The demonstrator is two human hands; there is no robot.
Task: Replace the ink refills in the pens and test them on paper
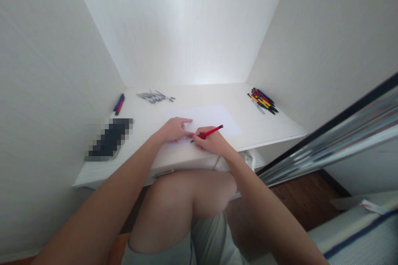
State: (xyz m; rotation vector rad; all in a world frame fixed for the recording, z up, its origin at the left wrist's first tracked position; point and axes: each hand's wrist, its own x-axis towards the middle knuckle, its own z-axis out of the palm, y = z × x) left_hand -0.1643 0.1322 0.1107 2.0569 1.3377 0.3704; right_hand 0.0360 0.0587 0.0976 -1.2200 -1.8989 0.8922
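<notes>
My right hand [211,143] grips a red pen [209,133], its dark tip pointing left and down onto a white sheet of paper [214,116] lying on the white desk [273,130]. My left hand [175,128] rests flat on the near left part of the sheet with the index finger stretched out to the right, close to the pen tip. Faint marks show on the paper between the two hands.
A pile of coloured pens [263,100] lies at the back right. Several grey pen parts [155,96] sit at the back left, with a blue and a red pen [119,104] beside the left wall. A blurred dark object [108,138] lies at the left. Walls enclose the desk.
</notes>
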